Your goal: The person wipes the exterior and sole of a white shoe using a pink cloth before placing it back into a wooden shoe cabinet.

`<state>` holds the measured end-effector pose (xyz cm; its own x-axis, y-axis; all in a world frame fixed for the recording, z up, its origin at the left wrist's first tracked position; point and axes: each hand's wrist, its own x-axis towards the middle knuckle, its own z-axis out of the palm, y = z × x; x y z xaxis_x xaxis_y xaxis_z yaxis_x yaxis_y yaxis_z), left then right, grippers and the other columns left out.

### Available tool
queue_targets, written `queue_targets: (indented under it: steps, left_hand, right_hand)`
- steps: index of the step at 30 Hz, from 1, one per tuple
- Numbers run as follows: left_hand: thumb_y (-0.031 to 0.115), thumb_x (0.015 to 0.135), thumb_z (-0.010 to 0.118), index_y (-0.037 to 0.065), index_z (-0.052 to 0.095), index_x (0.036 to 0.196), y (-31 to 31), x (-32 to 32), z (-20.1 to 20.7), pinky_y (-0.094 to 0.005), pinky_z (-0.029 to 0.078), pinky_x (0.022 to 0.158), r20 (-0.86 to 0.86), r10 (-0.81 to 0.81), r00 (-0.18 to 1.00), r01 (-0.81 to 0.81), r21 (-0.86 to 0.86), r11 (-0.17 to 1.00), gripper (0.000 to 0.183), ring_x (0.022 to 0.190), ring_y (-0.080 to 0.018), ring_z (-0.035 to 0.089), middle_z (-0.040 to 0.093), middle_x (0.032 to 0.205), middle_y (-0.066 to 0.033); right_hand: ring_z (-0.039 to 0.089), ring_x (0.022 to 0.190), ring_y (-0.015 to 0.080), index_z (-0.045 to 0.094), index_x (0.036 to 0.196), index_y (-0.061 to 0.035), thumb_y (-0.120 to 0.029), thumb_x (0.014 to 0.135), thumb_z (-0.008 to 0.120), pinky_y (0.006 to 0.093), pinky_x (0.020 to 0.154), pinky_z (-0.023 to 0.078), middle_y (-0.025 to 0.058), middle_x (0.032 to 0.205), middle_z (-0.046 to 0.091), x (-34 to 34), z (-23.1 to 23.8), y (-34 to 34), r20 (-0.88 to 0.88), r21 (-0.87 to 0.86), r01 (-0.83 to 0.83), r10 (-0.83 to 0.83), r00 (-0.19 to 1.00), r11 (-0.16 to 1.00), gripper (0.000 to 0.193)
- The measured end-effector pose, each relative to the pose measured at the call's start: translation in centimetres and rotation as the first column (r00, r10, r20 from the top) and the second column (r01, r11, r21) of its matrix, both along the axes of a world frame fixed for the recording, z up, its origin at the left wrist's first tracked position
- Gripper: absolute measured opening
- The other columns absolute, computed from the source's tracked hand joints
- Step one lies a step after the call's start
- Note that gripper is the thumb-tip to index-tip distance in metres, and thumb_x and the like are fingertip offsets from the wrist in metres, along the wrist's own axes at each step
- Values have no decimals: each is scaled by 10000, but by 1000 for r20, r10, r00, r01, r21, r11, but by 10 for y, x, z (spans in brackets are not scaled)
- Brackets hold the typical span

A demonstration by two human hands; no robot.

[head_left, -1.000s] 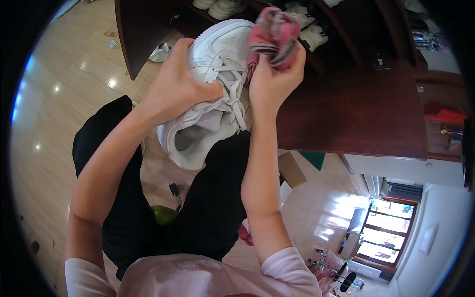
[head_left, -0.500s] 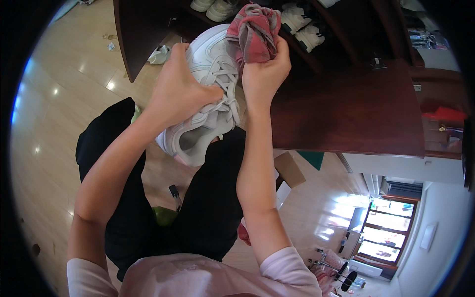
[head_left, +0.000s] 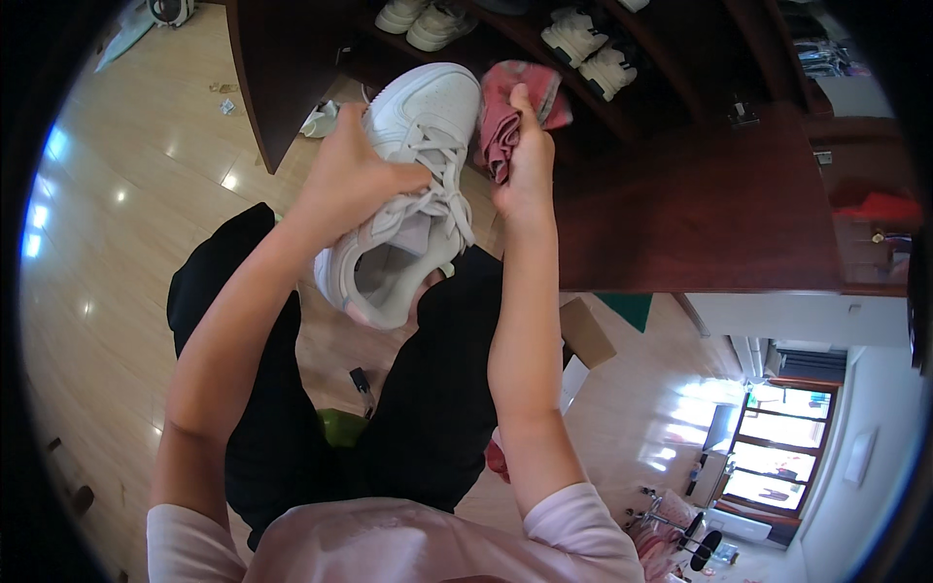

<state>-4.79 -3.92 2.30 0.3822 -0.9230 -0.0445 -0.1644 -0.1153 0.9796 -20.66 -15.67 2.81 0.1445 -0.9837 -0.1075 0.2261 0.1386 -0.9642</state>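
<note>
A white lace-up sneaker (head_left: pixel 428 107) is held up in front of me, toe pointing away and its opening toward me. My left hand (head_left: pixel 362 180) grips it from the left side, with the thumb across the tongue and laces and the other fingers hidden behind the sole. In my right hand (head_left: pixel 531 160) is a crumpled red and grey cloth (head_left: pixel 505 121), pinched between thumb and fingers. The cloth is just right of the toe, and a narrow gap seems to part them.
A dark wooden shoe cabinet (head_left: pixel 680 223) stands ahead, its door (head_left: pixel 277 78) swung out on the left. White sneakers (head_left: pixel 589 53) sit on its shelves. Between my legs are a green object (head_left: pixel 340 428) and a small dark-handled item (head_left: pixel 361 381). An opened cardboard box (head_left: pixel 587 332) lies at right.
My right hand has drawn the cloth off the sneaker's toe, down and to the right, and turned it. The left hand keeps its grip on the sneaker. The whole view has shifted slightly.
</note>
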Motion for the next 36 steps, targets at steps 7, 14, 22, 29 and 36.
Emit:
queue_targets:
  steps: [7, 14, 22, 29, 36]
  left_hand:
    - [189, 659, 848, -204, 365, 1332, -5, 7, 5, -342, 547, 887, -82, 51, 995, -47, 42, 998, 917, 1034, -294, 669, 631, 1167, -290]
    - [171, 667, 824, -157, 396, 1355, -6, 7, 2, -331, 542, 872, -22, 124, 992, -124, 0, 992, 874, 1001, -260, 669, 652, 1130, -238]
    - [184, 661, 831, -164, 396, 1364, -12, 13, -1, -348, 555, 867, -62, 136, 989, -141, -79, 987, 896, 1000, -274, 689, 668, 1123, -256]
    - [158, 657, 811, -136, 411, 1351, -5, 12, 7, -343, 553, 848, -112, 112, 987, -128, -147, 981, 853, 977, -267, 688, 674, 1091, -244]
    - [163, 655, 809, -130, 401, 1358, -6, 12, 9, -348, 548, 862, -27, 138, 990, -141, -193, 971, 864, 966, -276, 693, 685, 1080, -247]
  right_hand:
    - [688, 834, 139, 697, 1105, -39, -263, 964, 686, 279, 750, 541, 66, 1000, 732, -7, 6, 14, -15, 93, -174, 176, 984, 980, 265]
    - [681, 908, 150, 573, 1342, 61, -149, 893, 778, 309, 856, 531, 128, 1002, 729, -3, 7, 25, -320, -356, -102, -19, 947, 929, 536]
    - [625, 1196, 284, 489, 1452, 52, -129, 867, 768, 372, 1037, 473, 237, 1336, 616, -10, 2, 18, -509, -579, -431, 106, 854, 692, 673]
    - [666, 1089, 216, 441, 1438, 133, -80, 785, 880, 322, 949, 533, 177, 1240, 657, -14, 16, 17, -248, -268, -455, 395, 885, 849, 815]
    - [680, 996, 220, 672, 1188, 44, -109, 711, 882, 349, 888, 537, 131, 1092, 716, -19, 14, 13, -456, -563, -270, -21, 890, 781, 543]
